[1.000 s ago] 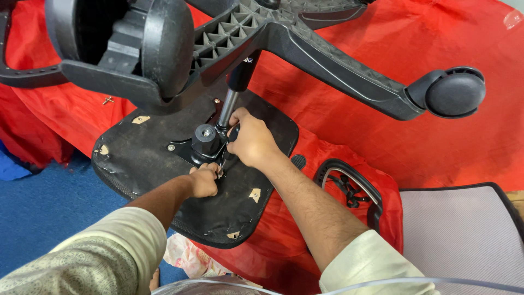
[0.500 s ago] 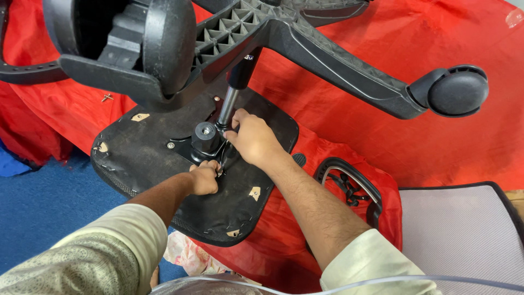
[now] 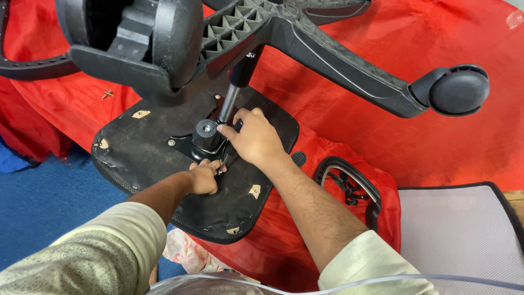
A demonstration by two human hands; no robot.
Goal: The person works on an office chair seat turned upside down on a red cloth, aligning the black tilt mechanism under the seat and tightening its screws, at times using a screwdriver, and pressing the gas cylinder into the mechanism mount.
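Layout as we find it: our overturned black fabric-covered chair seat (image 3: 164,164) lies on the red cloth sheet (image 3: 382,136), underside up. At its middle sits the black metal mechanism plate (image 3: 199,139), from which the grey gas-lift column (image 3: 229,104) rises to the black plastic star base (image 3: 305,38) behind and above it. A black caster wheel (image 3: 458,90) ends the arm at right. Our left hand (image 3: 204,176) rests before the plate, our right hand (image 3: 251,136) just right of it. The grey mesh chair back (image 3: 458,229) lies far right; blue carpeted floor (image 3: 38,213) lies left.

Chair base (image 3: 327,49): matt ribbed black plastic. Gas cylinder (image 3: 229,104): smooth polished metal. Seat underside (image 3: 136,147): matt black fabric, stapled. Cloth (image 3: 382,136) at three o'clock: glossy red sheeting.
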